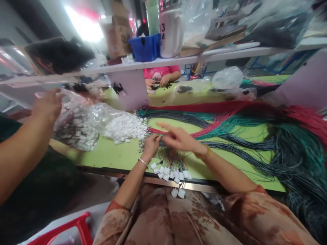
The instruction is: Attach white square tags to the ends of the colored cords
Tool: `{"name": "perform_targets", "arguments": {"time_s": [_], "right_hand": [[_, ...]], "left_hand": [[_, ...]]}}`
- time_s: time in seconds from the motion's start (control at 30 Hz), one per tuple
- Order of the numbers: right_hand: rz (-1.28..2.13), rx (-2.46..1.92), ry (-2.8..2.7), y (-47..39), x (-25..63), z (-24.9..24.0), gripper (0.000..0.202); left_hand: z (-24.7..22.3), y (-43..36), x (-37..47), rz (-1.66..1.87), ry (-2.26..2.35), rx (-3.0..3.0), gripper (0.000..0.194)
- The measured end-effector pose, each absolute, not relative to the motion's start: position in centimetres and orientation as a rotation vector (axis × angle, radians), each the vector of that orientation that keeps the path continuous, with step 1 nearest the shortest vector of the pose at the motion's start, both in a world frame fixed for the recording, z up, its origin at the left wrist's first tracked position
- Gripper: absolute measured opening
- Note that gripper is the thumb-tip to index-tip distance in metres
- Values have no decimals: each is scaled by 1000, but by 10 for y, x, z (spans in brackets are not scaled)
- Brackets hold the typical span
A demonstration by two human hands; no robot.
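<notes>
While the left grip [152, 145] pinches closed and right grip [177, 139] splays, red wires [205, 131] adjoin both.

Along the raised white shelf [114, 68] at the far side we see a cardboard box [119, 32], then a blue plastic bin [144, 49] just left of a white mug [170, 39] marked 13 and 14. Farther right we find a clear plastic bag [281, 27] with dark contents. Below the shelf we make out a person in a pink shirt [159, 72]; near left, we have a red plastic seat [83, 228], partly cut off.
</notes>
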State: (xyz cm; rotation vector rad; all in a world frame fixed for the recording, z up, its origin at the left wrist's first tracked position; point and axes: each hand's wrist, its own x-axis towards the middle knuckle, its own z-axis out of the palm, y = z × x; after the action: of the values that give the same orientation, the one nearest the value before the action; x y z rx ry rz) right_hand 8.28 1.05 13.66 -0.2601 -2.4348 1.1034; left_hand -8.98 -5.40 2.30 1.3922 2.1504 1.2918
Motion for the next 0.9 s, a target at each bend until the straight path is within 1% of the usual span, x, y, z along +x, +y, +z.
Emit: {"name": "perform_targets", "arguments": {"time_s": [0.03, 0.1, 0.13, 0.23, 0.33, 0.4, 0.43, 0.57, 0.6, 0.67, 0.77, 0.83, 0.9], "right_hand": [[920, -479, -2387, 39, 78, 130, 43], [533, -885, -2409, 92, 70, 107, 40], [393, -1037, -2462, 113, 67, 94, 39], [167, -1291, -2689, 150, 63, 60, 37], [62, -1378, -2707, 146, 57, 50, 37], [79, -1253, -2655, 127, 47, 55, 33], [139, -1120, -2655, 114, 40, 58, 29], [729, -322, -2862, 57, 14, 57, 17], [772, -241, -2893, 46, 9, 52, 16], [713, -282, -2905, 30, 5, 40, 15], [590, -375, -2905, 25, 5, 25, 16], [519, -324, -2913, 26, 8, 20, 19], [425, -284, -2921, 27, 9, 17, 24]], "left_hand": [[27, -60, -85, 1246, 2189, 1512, 20], [34, -72, -71, 1090, 2259, 1794, 21], [36, -78, -63, 1001, 2280, 1903, 22], [40, -93, -37, 762, 2261, 2099, 21], [41, -102, -16, 600, 2103, 2259, 20], [40, -105, -7, 551, 2013, 2337, 22], [40, -106, -3, 538, 1995, 2366, 25], [42, -112, 13, 545, 2104, 2407, 44], [43, -115, 15, 578, 2143, 2408, 48], [45, -120, 13, 681, 2178, 2411, 50], [49, -127, -15, 839, 2241, 2335, 39], [50, -130, -54, 891, 2459, 2116, 29], [49, -132, -101, 834, 2785, 1764, 29]]}}
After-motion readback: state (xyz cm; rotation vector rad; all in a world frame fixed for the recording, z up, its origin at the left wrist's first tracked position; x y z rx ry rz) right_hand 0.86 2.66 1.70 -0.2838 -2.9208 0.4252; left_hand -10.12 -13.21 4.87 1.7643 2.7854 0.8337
